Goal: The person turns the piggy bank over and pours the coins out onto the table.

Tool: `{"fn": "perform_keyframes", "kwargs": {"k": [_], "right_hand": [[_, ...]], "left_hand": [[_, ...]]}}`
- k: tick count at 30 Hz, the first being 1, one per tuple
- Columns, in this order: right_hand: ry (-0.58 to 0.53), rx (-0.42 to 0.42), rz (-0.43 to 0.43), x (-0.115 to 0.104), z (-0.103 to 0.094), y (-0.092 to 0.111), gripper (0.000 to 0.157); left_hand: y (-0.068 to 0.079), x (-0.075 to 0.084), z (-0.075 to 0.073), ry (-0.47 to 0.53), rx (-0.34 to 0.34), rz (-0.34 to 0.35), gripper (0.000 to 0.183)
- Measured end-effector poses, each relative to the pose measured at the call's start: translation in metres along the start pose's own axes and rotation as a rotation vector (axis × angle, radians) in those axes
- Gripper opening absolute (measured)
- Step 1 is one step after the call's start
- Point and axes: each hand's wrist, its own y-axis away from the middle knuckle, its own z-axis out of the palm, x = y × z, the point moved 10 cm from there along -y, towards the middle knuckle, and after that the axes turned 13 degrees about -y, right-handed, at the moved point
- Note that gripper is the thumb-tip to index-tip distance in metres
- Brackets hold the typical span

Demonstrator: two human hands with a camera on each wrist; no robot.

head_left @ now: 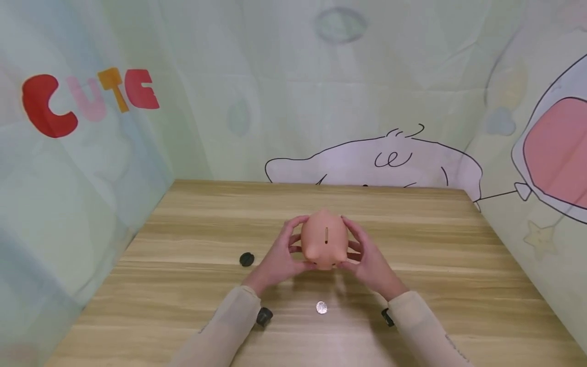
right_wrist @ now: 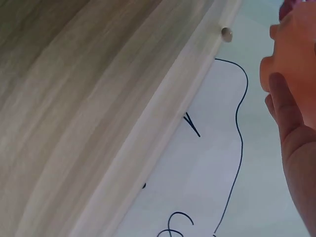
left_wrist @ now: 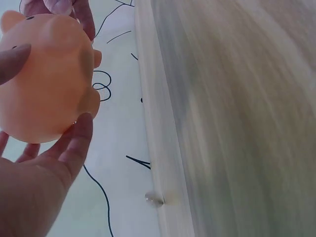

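An orange-pink piggy bank (head_left: 324,237) is gripped between my two hands, its coin slot facing up and its ears toward me. My left hand (head_left: 279,257) holds its left side, with the thumb near the face and the fingers along the flank. On the opposite side, my right hand (head_left: 371,262) grips it in much the same way. Stubby feet (left_wrist: 92,101) stick out clear of the tabletop in the left wrist view, so the bank is lifted. A silver coin (head_left: 321,307) lies on the table below it. To the left lies a black round cap (head_left: 246,259).
The wooden table (head_left: 183,224) meets printed cloth walls (head_left: 238,102) at its back and sides. A black wrist camera (head_left: 264,317) shows beside the left sleeve. By the table edge, the left wrist view has a small shiny object (left_wrist: 154,200), too blurred to identify.
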Motion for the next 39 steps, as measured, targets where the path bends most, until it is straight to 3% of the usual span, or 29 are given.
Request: {"fn": "perform_keyframes", "kwargs": {"k": [5, 9, 14, 17, 22, 26, 29, 34, 39], "right_hand": [[0.158, -0.030, -0.147, -0.018, 0.009, 0.005, 0.101], [0.227, -0.024, -0.214, -0.025, 0.012, 0.008, 0.105], [0.209, -0.019, -0.236, -0.025, 0.010, 0.008, 0.106], [0.163, -0.018, -0.138, -0.017, 0.006, 0.007, 0.105], [-0.085, -0.002, 0.107, 0.003, -0.007, 0.009, 0.099], [-0.244, 0.005, 0.215, 0.013, -0.011, 0.013, 0.086], [-0.267, 0.014, 0.282, 0.020, -0.011, 0.015, 0.074], [-0.211, 0.076, 0.402, 0.032, -0.013, 0.014, 0.062], [-0.183, 0.105, 0.434, 0.032, -0.011, 0.009, 0.054]], "left_hand": [[0.002, 0.011, 0.001, -0.030, 0.008, 0.130, 0.100], [0.003, 0.021, 0.002, -0.074, 0.013, 0.214, 0.103], [0.003, 0.024, 0.002, -0.084, 0.012, 0.216, 0.105], [0.002, 0.019, 0.002, -0.075, -0.002, 0.152, 0.102], [-0.001, 0.005, 0.001, -0.070, -0.034, -0.004, 0.089], [-0.001, -0.002, 0.004, -0.082, -0.079, -0.065, 0.075], [0.000, -0.008, 0.006, -0.069, -0.088, -0.113, 0.068], [-0.001, -0.014, 0.004, -0.060, -0.051, -0.183, 0.058], [-0.004, -0.014, -0.001, -0.091, 0.001, -0.206, 0.052]]}}
